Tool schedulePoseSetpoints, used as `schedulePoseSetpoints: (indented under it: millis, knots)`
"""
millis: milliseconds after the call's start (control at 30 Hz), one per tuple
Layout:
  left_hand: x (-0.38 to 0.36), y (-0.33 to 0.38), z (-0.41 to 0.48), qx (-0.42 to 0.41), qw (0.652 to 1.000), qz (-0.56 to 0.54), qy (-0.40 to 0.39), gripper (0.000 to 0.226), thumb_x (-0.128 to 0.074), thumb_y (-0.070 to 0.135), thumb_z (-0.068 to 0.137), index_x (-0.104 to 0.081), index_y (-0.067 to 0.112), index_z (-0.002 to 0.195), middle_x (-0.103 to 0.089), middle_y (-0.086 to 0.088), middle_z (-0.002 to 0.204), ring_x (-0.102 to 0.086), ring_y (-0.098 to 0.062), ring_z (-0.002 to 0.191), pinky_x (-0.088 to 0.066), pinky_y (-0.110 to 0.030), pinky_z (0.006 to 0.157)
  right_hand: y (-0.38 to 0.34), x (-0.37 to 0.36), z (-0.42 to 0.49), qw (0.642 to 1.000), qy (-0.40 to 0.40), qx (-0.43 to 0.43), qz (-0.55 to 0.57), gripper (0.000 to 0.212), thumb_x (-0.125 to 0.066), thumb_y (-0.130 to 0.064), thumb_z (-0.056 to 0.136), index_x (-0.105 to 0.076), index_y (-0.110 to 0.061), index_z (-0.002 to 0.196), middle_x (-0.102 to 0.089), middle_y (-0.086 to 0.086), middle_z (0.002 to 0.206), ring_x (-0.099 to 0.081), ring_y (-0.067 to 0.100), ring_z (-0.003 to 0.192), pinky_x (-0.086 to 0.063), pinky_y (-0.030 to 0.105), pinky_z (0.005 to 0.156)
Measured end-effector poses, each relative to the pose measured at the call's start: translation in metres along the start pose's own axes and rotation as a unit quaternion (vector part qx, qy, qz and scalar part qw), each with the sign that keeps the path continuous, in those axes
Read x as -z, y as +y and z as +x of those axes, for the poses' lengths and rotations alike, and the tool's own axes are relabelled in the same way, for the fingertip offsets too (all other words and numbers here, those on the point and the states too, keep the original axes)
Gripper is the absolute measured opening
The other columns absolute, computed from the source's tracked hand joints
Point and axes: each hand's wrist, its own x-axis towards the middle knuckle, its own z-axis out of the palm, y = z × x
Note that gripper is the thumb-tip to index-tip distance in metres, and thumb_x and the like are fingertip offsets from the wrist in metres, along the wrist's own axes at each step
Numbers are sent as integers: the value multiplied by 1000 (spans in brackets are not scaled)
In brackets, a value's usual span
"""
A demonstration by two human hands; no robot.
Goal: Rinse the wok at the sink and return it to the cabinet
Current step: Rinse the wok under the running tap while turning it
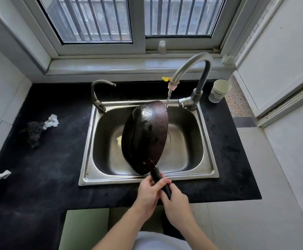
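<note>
The dark round metal wok (147, 134) stands tilted on edge over the basin, far rim up near the tap, beads of water on the face turned to the camera. Below it, the black stone surface (39, 159) carries a steel sink (208, 141) set at the middle of its far edge. A tall curved steel tap (192, 69) at the sink's far right corner runs a thin stream (167, 99) that falls just beside the wok's far rim.

Both bare hands hold the wok's black handle (158, 175) above the sink's near rim. The left grip (149, 193) wraps its fingers round the upper part, and the right grip (176, 206) closes round the lower end.

My judgement: rinsing is under way. Shutting off the water, draining and carrying the wok to the cabinet remain.

A pale paper cup (219, 91) stands near the far right corner.

The wok hides the drain. Whether its inside or underside faces the camera is hard to tell, and no cabinet shows plainly.
</note>
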Motion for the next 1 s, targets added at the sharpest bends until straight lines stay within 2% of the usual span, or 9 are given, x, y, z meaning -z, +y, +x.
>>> schedulePoseSetpoints:
  millis: [133, 233, 333, 467, 533, 633, 833, 1000]
  knots:
    - [0, -2, 2, 11, 999, 42, -14, 26, -67, 6, 90, -60, 0, 114, -76, -12, 90, -73, -24, 93, -57, -34, 84, 14, 2, 6, 999, 7, 4, -31, 25, -54, -42, 98, -63, -26, 115, -71, -8, 96, -67, 8, 87, -59, 34, 81]
    - [-3, 1, 5, 7, 998, 51, -24, 26, -68, 5, 88, -60, -2, 111, -74, -14, 91, -71, -26, 94, -56, -40, 91, 20, 4, 9, 1000, 9, 13, -26, 26, -54, -46, 97, -63, -30, 115, -71, -8, 95, -68, 8, 87, -59, 36, 82]
    - [-7, 2, 7, -1, 997, 75, -29, 22, -69, 6, 88, -62, 0, 108, -74, -15, 91, -71, -29, 96, -53, -48, 98, 24, 11, 11, 999, 8, 33, -12, 25, -57, -44, 96, -65, -30, 115, -73, -7, 89, -69, 7, 79, -59, 33, 75]
    - [-13, 1, 9, -10, 994, 105, -39, 15, -67, 4, 89, -63, 1, 104, -74, -14, 91, -69, -30, 97, -50, -52, 100, 27, 23, 14, 999, 0, 44, 9, 16, -60, -38, 96, -67, -29, 107, -72, 0, 76, -65, 8, 62, -53, 25, 57]
    - [-18, 2, 11, -11, 992, 116, -39, 14, -66, 4, 90, -64, 1, 104, -75, -14, 92, -69, -31, 99, -52, -50, 99, 29, 27, 16, 999, -4, 44, 20, 13, -60, -38, 96, -68, -30, 103, -71, 0, 72, -60, 5, 56, -46, 22, 53]
    - [-27, 3, 15, -12, 991, 129, -36, 15, -66, 3, 90, -64, 0, 105, -75, -16, 95, -70, -32, 102, -54, -46, 97, 31, 35, 21, 998, -13, 42, 35, 12, -59, -36, 97, -68, -29, 103, -71, -1, 73, -62, 3, 58, -46, 20, 54]
    - [-44, 6, 24, -15, 988, 154, -15, 16, -69, 5, 88, -66, 6, 104, -77, -12, 99, -72, -24, 100, -54, -44, 97, 32, 52, 34, 997, -16, 56, 41, 27, -59, -35, 97, -66, -23, 120, -71, -4, 72, -65, 3, 62, -46, 16, 55]
    - [-57, 13, 34, -28, 986, 165, 3, 16, -70, 7, 87, -67, 9, 103, -77, -10, 99, -72, -21, 99, -55, -41, 95, 30, 64, 49, 995, -33, 71, 62, 26, -59, -35, 98, -64, -26, 121, -66, -4, 63, -57, 3, 53, -41, 18, 51]
